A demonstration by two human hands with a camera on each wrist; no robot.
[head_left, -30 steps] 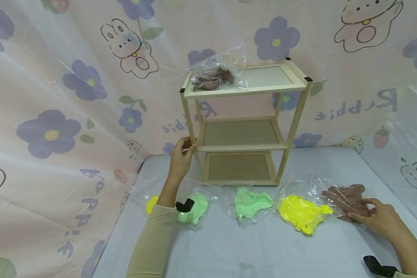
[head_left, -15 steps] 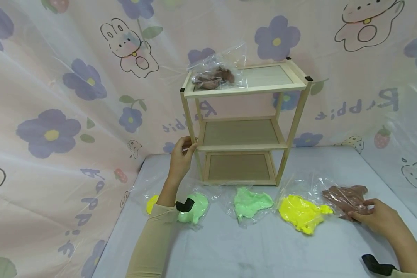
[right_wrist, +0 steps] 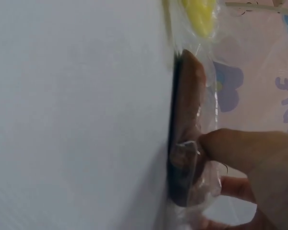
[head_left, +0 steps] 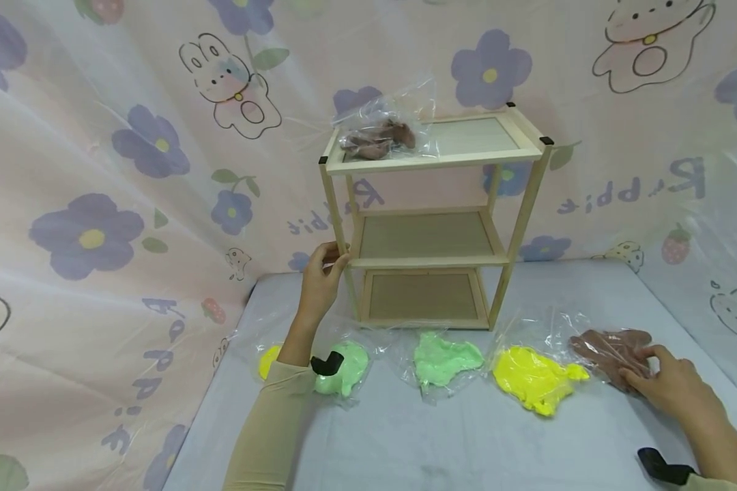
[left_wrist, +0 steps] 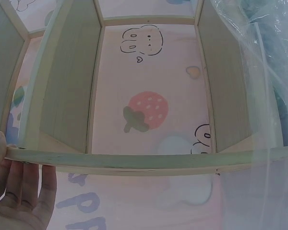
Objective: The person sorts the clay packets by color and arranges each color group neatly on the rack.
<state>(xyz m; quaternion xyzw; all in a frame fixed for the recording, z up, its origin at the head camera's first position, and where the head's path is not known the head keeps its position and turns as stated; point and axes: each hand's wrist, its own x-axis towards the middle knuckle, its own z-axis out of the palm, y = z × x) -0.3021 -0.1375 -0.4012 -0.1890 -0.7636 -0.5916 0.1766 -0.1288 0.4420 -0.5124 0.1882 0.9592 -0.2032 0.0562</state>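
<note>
A small wooden three-tier shelf [head_left: 430, 211] stands at the back of the grey table [head_left: 442, 436]. My left hand [head_left: 321, 276] grips its front left post at the middle tier; the left wrist view shows the fingers [left_wrist: 19, 191] behind that post [left_wrist: 149, 160]. A clear bag of brown clay [head_left: 611, 344] lies at the right, and my right hand [head_left: 666, 382] pinches its near edge, thumb and fingers [right_wrist: 235, 153] pressed on the brown clay bag [right_wrist: 187, 124]. Another brown bag [head_left: 381, 133] sits on the top tier.
On the table in front of the shelf lie clear bags of yellow clay [head_left: 531, 378], green clay [head_left: 445, 358], a second green one [head_left: 344, 365] and a yellow one [head_left: 269, 360] partly behind my left arm. A cartoon-print curtain [head_left: 129, 170] hangs close behind and at both sides.
My right hand has curled its fingers onto the near edge of the brown bag and shifted slightly. The left hand and the shelf have not moved.
</note>
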